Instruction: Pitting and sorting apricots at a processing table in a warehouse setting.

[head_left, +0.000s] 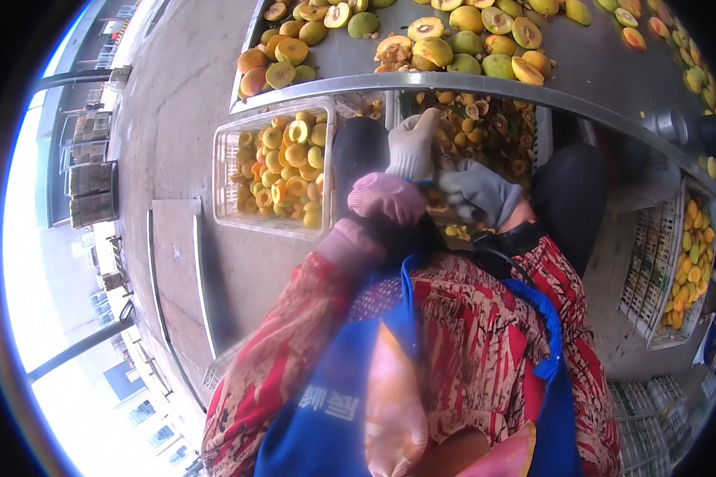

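My left hand (412,147), in a pale knitted glove with a pinkish cuff sleeve, is closed over the front of my lap. What it holds, if anything, is hidden by the fingers. Just right of it, my right hand (479,193) wears a grey glove; its fingers curl inward and are somewhat blurred, and I cannot make out anything in them. Both hands are between my knees, over the near side of a crate (542,135) of yellow peach-like fruit, halves and brownish scraps (471,127).
A metal table (358,81) stands ahead, bearing whole and halved fruit (465,44). Left of my knee is a pale crate (224,171) full of yellow fruit (282,171). Another fruit-filled crate (652,278) stands at the right, with stacked crates (644,421) nearer.
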### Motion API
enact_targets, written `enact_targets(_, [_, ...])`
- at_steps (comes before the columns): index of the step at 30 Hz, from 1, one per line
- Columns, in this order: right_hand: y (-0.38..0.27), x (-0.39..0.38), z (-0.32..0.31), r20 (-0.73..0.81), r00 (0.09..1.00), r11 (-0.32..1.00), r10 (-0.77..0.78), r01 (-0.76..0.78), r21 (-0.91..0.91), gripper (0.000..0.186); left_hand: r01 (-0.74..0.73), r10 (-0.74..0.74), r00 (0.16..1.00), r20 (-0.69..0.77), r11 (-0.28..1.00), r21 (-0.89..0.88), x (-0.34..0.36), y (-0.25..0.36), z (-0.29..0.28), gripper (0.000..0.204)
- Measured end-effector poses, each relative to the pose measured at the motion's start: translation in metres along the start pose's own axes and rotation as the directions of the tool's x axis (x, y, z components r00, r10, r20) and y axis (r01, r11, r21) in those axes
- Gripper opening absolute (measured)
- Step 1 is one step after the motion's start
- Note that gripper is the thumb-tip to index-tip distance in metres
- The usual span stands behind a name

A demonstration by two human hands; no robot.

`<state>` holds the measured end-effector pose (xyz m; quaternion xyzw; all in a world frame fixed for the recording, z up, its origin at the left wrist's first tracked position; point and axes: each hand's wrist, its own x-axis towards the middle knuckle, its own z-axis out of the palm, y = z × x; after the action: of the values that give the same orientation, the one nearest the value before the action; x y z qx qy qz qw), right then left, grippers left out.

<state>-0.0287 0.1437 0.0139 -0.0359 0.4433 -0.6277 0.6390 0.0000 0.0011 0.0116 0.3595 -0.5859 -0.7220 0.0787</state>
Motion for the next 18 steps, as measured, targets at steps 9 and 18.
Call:
enact_targets(9, [0.009, -0.004, -0.003, 0.356, 0.932, 0.965, -0.067, -0.03, 0.259, 0.013, 0.169, -0.079, 0.965, 0.25, 0.918, -0.36, 0.003, -0.005, -0.001, 0.036])
enact_targets(18, [0.023, 0.013, -0.015, -0.282, 0.824, 0.314, -0.492, -0.134, -0.94, 0.032, 0.002, 0.716, 0.698, -0.002, 0.001, 1.0, 0.009, 0.098, -0.119, 0.036])
